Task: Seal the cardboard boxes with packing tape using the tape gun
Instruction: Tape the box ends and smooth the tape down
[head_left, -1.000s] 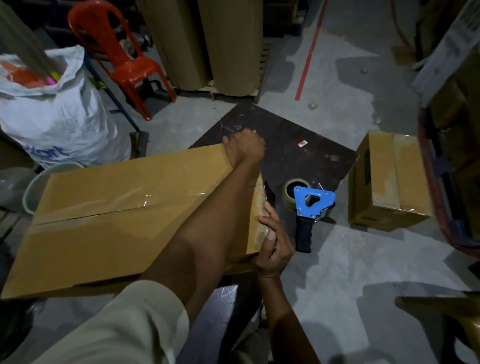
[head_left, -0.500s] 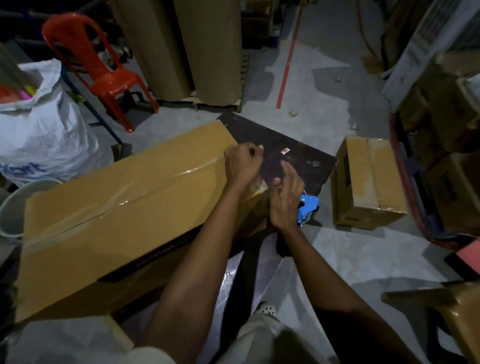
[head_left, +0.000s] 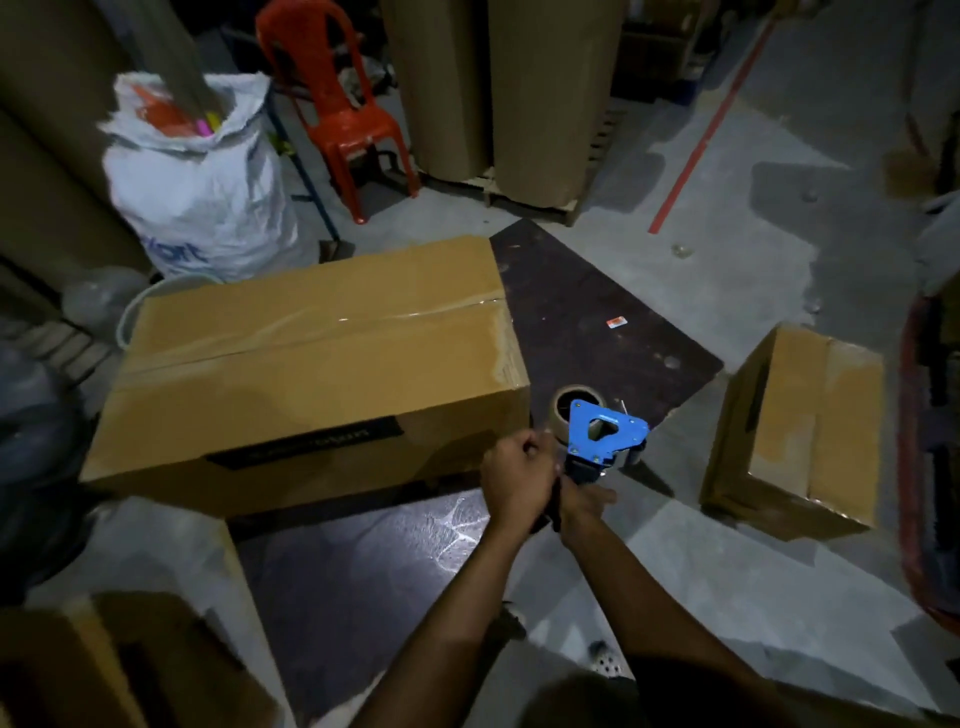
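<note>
Red chair (head_left: 337, 119) positioned beside white sack (head_left: 208, 208); 2 brown rolls (head_left: 550, 93) stood on pallet (head_left: 566, 208); red line (head_left: 696, 140) marked on floor.

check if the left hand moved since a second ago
Yes. The left hand came off the far right corner of the large box, toward the person, to the tape gun.

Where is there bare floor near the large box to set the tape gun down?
The dark board is bare between the large cardboard box and the small cardboard box, beyond the tape gun. Another bare strip lies along the large box's near side. Left of that box is crowded: white sack, bucket.
</note>
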